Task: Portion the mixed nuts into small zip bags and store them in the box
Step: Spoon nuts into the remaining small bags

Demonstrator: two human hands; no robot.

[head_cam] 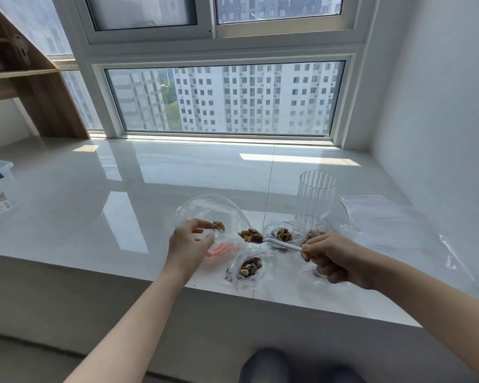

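The left hand (190,241) pinches the rim of a clear plastic zip bag (213,211), holding its mouth open; a few nuts sit inside by the fingertips. The right hand (333,259) grips the handle of a white plastic spoon (274,241) heaped with brown mixed nuts (250,235), between both hands. A filled small bag (248,268) lies just below the spoon on the glossy white table (94,194). A ribbed clear glass (315,194) stands beyond the right hand.

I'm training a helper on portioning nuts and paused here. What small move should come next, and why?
Probably tip the spoon into the open zip bag. The right hand holds the spoon with its heap of mixed nuts beside the bag's mouth, while the left hand holds that bag, which contains only a small clump of nuts.
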